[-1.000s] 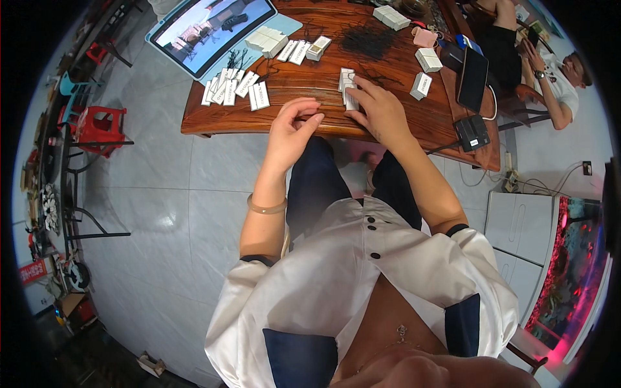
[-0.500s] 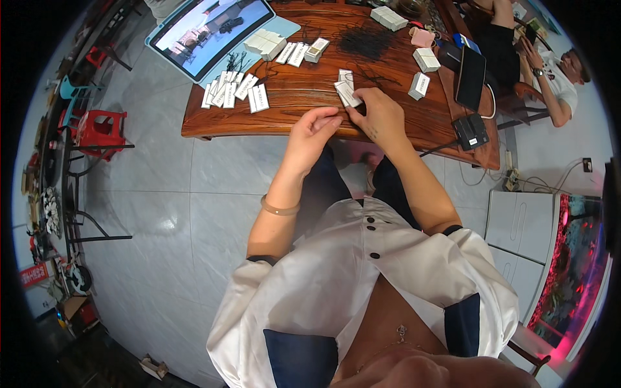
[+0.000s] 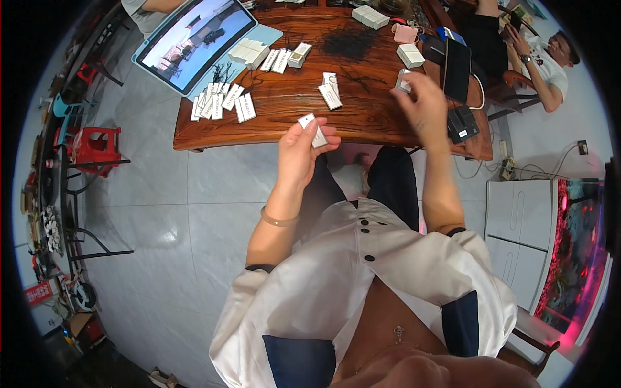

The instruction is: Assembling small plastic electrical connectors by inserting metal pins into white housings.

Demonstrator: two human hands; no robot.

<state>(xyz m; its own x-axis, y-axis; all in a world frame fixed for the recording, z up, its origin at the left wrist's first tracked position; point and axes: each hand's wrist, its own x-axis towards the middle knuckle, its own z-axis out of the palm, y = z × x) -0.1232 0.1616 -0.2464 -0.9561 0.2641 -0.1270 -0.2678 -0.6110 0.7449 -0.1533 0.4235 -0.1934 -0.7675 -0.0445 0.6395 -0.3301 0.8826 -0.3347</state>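
Observation:
A small white hang tag (image 3: 313, 131) with a hole near its top is pinched between the thumb and fingers of my left hand (image 3: 301, 147), just above the table's front edge. My right hand (image 3: 424, 108) is over the right part of the table, thumb and index finger apart, beside a small stack of white tags (image 3: 402, 80) that it partly covers. Between my hands two loose tags (image 3: 330, 97) lie overlapping on the wooden table (image 3: 272, 132). A black heap of thin strings (image 3: 349, 43) lies farther back, with a few strands strewn nearer.
Fanned-out tags with black strings (image 3: 213, 102) lie at the left, below a tablet (image 3: 197, 39) in a light blue cover. More tag stacks (image 3: 410, 55) stand around the table. A dark phone-like screen (image 3: 457, 71) and a black box (image 3: 462, 124) are at the right. Another person (image 3: 540, 71) sits beyond.
My left hand has drawn back toward me with a tag in it. My right hand has left the middle tags and moved right to the stack. The view has shifted slightly.

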